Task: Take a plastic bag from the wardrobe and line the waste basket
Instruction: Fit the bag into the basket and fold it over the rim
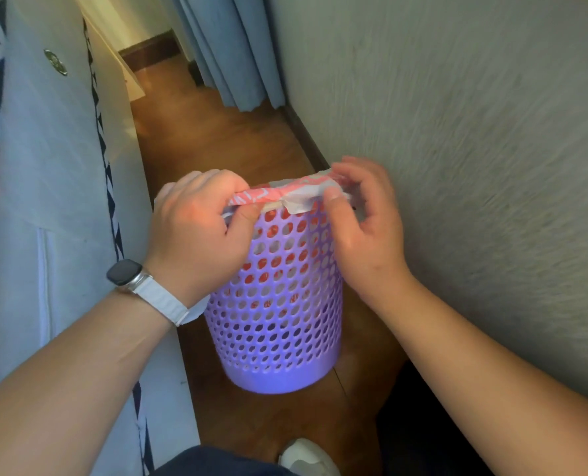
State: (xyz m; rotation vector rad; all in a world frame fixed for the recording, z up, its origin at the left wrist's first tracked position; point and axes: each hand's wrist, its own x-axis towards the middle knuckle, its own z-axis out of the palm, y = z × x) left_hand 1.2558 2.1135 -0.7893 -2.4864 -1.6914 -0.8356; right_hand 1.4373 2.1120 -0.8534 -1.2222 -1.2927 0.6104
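Observation:
A purple perforated waste basket (275, 324) stands upright on the wooden floor between a bed and a wall. A red and white plastic bag (285, 195) sits inside it, its colour showing through the holes, and its edge is folded over the near rim. My left hand (199, 231), with a watch on the wrist, grips the bag's edge and the rim at the left. My right hand (361, 218) pinches the bag's edge at the right side of the rim with thumb and fingers.
A bed with a white and dark patterned cover (45, 201) runs along the left. A textured wall (457, 132) with a dark skirting board stands close on the right. Blue curtains (230, 46) hang at the far end. My white shoe (306, 458) is near the basket's base.

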